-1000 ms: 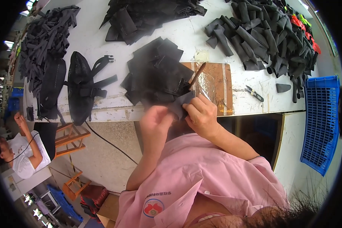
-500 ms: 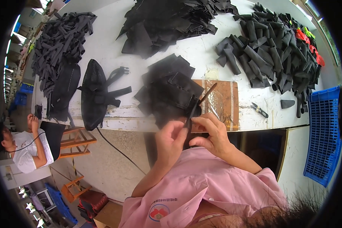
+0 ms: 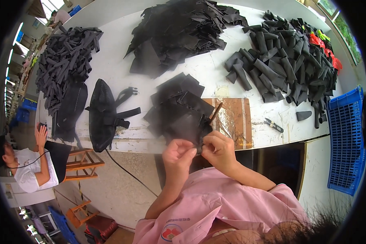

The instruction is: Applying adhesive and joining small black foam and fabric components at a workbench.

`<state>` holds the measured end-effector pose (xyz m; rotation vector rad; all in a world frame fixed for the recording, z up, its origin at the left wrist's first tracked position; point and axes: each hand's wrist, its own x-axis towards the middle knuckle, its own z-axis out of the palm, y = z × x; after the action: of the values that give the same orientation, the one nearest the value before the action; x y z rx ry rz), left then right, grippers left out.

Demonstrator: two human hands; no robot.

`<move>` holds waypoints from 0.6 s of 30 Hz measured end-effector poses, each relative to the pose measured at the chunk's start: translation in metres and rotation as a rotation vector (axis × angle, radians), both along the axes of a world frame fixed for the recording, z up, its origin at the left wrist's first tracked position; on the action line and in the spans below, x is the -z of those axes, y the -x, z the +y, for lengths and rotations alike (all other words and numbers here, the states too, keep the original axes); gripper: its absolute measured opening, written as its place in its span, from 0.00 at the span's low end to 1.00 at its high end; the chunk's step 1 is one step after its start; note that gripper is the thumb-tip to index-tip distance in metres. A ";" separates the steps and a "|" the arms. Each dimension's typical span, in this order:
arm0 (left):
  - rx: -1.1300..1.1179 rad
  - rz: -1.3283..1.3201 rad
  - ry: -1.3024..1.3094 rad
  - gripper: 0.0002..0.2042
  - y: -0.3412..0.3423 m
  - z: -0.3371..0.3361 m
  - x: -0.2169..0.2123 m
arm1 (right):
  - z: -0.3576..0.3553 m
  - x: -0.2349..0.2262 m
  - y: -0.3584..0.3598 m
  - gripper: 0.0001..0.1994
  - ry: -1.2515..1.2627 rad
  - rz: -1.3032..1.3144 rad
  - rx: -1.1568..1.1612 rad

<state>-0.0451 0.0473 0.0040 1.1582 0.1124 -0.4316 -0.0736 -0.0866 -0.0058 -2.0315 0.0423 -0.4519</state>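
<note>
At the near edge of the white table, my left hand (image 3: 179, 156) has its thumb and fingers closed in a pinch on the edge of a black fabric piece (image 3: 206, 129). My right hand (image 3: 220, 151) pinches the same piece right beside it, fingertips nearly meeting the left ones. A slim brown stick (image 3: 216, 112) slants up just beyond the right hand; its lower end is hidden by dark cloth. Behind the hands lies a loose stack of black fabric pieces (image 3: 177, 99). Its right side borders a brown taped board (image 3: 240, 122).
Black scraps pile up at the back (image 3: 171, 36), with rolled black pieces at the right (image 3: 280, 61) and left (image 3: 67, 61). Thread snips (image 3: 274, 125) lie right of the board. A black pouch with straps (image 3: 101, 116) lies left. A blue crate (image 3: 345, 140) stands right; a co-worker (image 3: 32, 162) sits left.
Both hands have moved slightly down toward me and closer together. My right fingers, spread before, are now closed in a pinch. The stick sits lower and shows less of its length.
</note>
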 end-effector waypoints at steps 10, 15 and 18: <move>-0.185 -0.627 -0.537 0.10 -0.004 -0.013 0.015 | -0.002 0.005 0.001 0.07 -1.549 0.545 -0.365; -0.153 -0.507 -0.302 0.12 0.000 -0.008 0.019 | -0.006 0.008 0.002 0.10 -1.140 0.444 -0.375; 0.062 -0.097 0.075 0.13 -0.002 0.002 0.000 | -0.009 0.010 0.004 0.09 -1.118 0.437 -0.350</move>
<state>-0.0433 0.0494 0.0039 1.1086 -0.0245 -0.4300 -0.0777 -0.0957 -0.0158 -0.9578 0.1627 0.2346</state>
